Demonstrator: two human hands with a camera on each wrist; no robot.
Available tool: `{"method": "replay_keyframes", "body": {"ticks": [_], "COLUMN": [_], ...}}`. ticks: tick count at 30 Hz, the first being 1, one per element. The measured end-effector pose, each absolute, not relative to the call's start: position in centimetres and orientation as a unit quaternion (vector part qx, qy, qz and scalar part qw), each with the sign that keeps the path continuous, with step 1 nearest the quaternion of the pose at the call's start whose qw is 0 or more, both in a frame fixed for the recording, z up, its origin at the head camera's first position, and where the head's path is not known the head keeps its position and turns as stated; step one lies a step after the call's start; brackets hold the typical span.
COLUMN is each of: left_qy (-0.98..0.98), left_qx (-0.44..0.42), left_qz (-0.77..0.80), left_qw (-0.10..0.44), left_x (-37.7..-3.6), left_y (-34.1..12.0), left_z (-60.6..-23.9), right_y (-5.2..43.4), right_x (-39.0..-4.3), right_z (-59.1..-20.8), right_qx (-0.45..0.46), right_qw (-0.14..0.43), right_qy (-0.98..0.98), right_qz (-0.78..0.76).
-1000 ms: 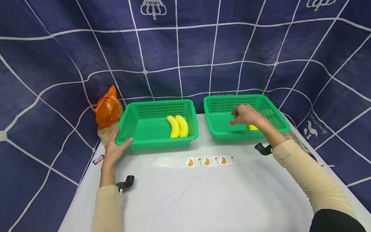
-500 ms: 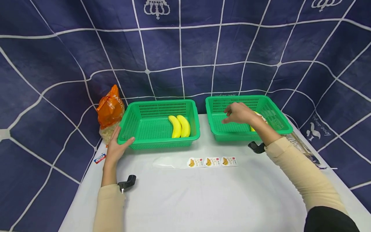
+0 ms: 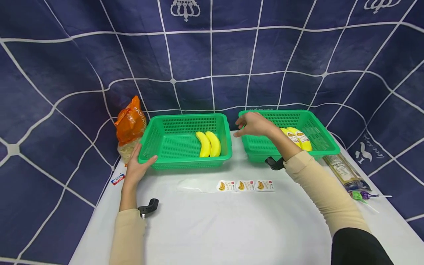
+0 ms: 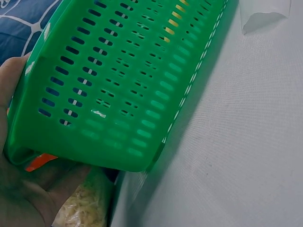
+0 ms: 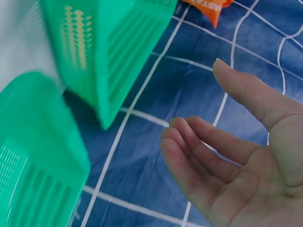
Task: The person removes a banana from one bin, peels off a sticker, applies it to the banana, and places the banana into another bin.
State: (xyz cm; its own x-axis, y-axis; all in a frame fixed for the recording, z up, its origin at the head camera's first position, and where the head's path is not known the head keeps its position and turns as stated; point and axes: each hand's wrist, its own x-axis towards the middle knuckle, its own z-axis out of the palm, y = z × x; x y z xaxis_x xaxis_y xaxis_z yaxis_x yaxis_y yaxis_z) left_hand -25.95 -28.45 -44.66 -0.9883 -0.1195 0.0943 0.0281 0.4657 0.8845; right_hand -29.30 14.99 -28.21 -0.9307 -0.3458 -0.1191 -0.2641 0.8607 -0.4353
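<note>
Two green plastic baskets stand side by side on a white table. The left basket (image 3: 155,141) holds two plain yellow bananas (image 3: 208,144). My left hand (image 3: 139,170) grips its near left corner, thumb on the front rim; the left wrist view shows the basket wall (image 4: 123,80) against my palm (image 4: 28,184). The right basket (image 3: 319,134) holds bananas with stickers (image 3: 296,138). My right hand (image 3: 253,124) hovers empty over that basket's left rim, fingers relaxed, also loose in the right wrist view (image 5: 222,156).
A strip of three banana stickers (image 3: 246,185) and a clear film piece (image 3: 193,185) lie in front of the baskets. An orange pasta bag (image 3: 130,125) stands left of the left basket. A packet (image 3: 344,171) and lollipop (image 3: 362,195) lie at the right edge.
My right hand has drawn left out of the right basket toward the gap between the baskets, uncovering the stickered bananas. The left hand stays on the left basket.
</note>
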Motion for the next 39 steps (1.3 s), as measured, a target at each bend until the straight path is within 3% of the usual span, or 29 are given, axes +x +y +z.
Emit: {"method": "replay_keyframes", "body": {"ticks": [10, 21, 39], "left_qy": [-0.852, -0.85, -0.852], "left_qx": [0.024, 0.019, 0.033], "left_qz": [-0.52, -0.524, -0.52], "left_qw": [0.06, 0.055, 0.052], "left_x": [-26.4, -26.2, -26.2], "left_y": [-28.7, -28.6, -28.9], "left_z": [-44.7, -44.6, -44.7], "right_y": [10.7, 7.9, 4.7], "right_x": [-32.1, -35.8, -40.5], "right_z": [-27.6, -28.1, -32.0], "right_qx": [-0.195, -0.203, -0.165], "right_qw": [0.1, 0.142, 0.182], "right_qy": [0.95, 0.941, 0.921], "right_qz": [-0.22, -0.231, -0.301]}}
